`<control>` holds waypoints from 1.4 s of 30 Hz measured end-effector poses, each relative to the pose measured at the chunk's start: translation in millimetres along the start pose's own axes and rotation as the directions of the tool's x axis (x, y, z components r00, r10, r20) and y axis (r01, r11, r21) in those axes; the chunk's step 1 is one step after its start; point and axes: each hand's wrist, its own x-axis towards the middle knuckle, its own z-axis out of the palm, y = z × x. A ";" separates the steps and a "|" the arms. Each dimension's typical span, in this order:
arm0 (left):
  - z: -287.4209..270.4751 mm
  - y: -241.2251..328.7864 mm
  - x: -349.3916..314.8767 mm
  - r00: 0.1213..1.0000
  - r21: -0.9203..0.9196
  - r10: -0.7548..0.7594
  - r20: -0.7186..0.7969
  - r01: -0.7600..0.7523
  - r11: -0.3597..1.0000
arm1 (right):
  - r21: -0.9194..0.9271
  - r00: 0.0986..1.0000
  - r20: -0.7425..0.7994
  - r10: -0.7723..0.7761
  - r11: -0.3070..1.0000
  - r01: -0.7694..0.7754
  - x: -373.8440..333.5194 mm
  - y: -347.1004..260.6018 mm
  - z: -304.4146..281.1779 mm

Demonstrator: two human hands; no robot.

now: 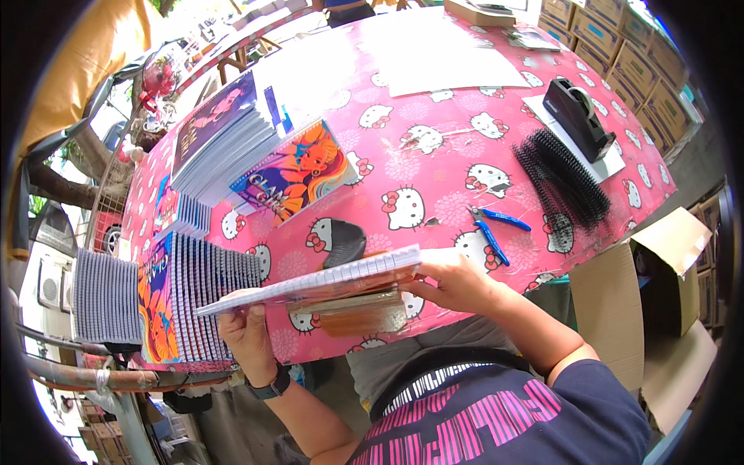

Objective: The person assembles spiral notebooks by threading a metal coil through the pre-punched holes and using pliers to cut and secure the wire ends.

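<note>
Pink tabletop (pixel 434 167) carried notebook stacks (pixel 203 298) at left. Left hand (pixel 249 335) and right hand (pixel 457 285) each gripped an end of a spiral notebook (pixel 310 285), held flat over the near edge; blue pliers (pixel 491 231) and black combs (pixel 562 177) lay to the right.

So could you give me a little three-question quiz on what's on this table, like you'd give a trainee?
1. True or false: both hands hold the spiral notebook by its edges.
2. Which thing lies nearest the right hand? A) blue pliers B) tape dispenser C) cardboard box
3. Fill in: the black binding combs lie on a pink ____ with a cartoon cat pattern.

Key: 1 true, the left hand grips it too. 2 A. 3 tablecloth.
</note>
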 end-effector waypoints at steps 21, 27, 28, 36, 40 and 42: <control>56.8 2.5 -22.7 0.926 0.306 0.094 -0.367 0.025 0.952 | -0.518 0.711 -0.632 0.308 0.516 -0.683 -50.7 151.8 -134.6; 129.2 26.0 -36.7 0.930 0.699 0.218 0.296 -0.366 0.615 | -0.544 0.695 -0.560 0.451 0.432 -0.719 -58.1 173.5 -128.0; 134.3 23.3 -37.6 0.933 0.746 0.176 0.314 -0.357 0.562 | -0.523 0.682 -0.559 0.473 0.437 -0.732 -55.3 171.0 -126.3; 149.6 -1.5 -40.0 0.913 0.796 0.307 0.270 -0.391 0.463 | -0.652 0.792 -0.463 0.398 0.452 -0.608 -41.5 138.1 -86.4; 150.3 8.2 -40.0 0.923 0.808 0.249 0.293 -0.378 0.452 | -0.568 0.770 -0.459 0.443 0.520 -0.638 -36.8 141.6 -98.5; 147.2 24.2 -33.1 0.932 0.754 0.152 0.328 -0.355 0.552 | -0.407 0.695 -0.540 0.475 0.576 -0.709 -31.0 132.4 -110.3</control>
